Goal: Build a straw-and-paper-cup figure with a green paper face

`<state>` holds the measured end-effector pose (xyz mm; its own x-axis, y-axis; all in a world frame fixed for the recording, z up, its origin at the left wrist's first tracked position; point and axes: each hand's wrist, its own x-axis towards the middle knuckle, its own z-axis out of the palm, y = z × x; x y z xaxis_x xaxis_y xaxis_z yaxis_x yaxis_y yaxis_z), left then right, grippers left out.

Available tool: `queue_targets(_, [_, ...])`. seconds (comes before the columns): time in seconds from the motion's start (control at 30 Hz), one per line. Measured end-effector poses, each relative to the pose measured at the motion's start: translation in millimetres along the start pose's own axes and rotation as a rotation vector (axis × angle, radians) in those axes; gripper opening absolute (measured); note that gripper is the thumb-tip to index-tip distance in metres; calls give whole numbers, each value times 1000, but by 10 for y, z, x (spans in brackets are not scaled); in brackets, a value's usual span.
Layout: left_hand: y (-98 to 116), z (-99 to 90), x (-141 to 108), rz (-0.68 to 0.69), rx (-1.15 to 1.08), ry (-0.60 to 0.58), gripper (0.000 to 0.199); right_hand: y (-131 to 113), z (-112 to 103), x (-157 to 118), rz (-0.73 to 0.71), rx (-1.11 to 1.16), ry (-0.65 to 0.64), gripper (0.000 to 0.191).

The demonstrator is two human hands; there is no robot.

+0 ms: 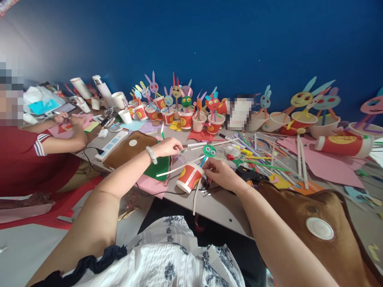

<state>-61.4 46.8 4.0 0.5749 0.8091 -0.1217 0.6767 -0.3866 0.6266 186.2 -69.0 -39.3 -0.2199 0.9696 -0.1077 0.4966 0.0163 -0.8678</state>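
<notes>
Red paper forms the wall of the cup (189, 177), which is lying tilted on its side at the near edge of the grey table (221, 207), mouth turned toward the person so the inside can be reached. The right hand (223, 173) is resting against the cup's rim, fingers curled loosely; whether they are pinching anything cannot be told. The left hand (167, 147) is closing thumb and fingertips on a thin white straw (196, 144) just above the cup, keeping it level with the green paper face (209, 150) mounted on another straw. A green paper sheet (158, 167) is lying under the left wrist. Finished cup figures (185, 109) are standing in a row farther back, well apart from the working area.
</notes>
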Motion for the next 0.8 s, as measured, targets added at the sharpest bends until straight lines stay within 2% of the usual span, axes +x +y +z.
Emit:
queue_targets(0.17, [6, -44, 35, 70, -328, 52, 10, -33, 7, -7, -22, 48, 30, 3])
queue_targets(0.3, [91, -20, 64, 131, -679, 59, 18, -48, 10, -8, -22, 64, 72, 13])
queue_targets(0.37, [164, 6, 83, 143, -818, 41, 24, -41, 15, -7, -14, 71, 77, 17])
queue_targets(0.43, [256, 34, 102, 138, -917, -34, 28, -30, 26, -7, -17, 53, 98, 17])
queue_targets(0.53, [411, 89, 141, 159, -973, -161, 30, -28, 44, -13, -34, -33, 128, 15])
queue_targets(0.6, [505, 143, 188, 192, -969, -218, 29, -44, 45, -23, -43, -78, 121, 23])
queue_targets(0.7, [601, 245, 294, 225, -922, -224, 27, -83, 12, -41, -36, -94, 123, 30])
queue_targets(0.8, [651, 330, 403, 239, -890, -161, 22, -106, -47, -56, -17, -73, 195, 30])
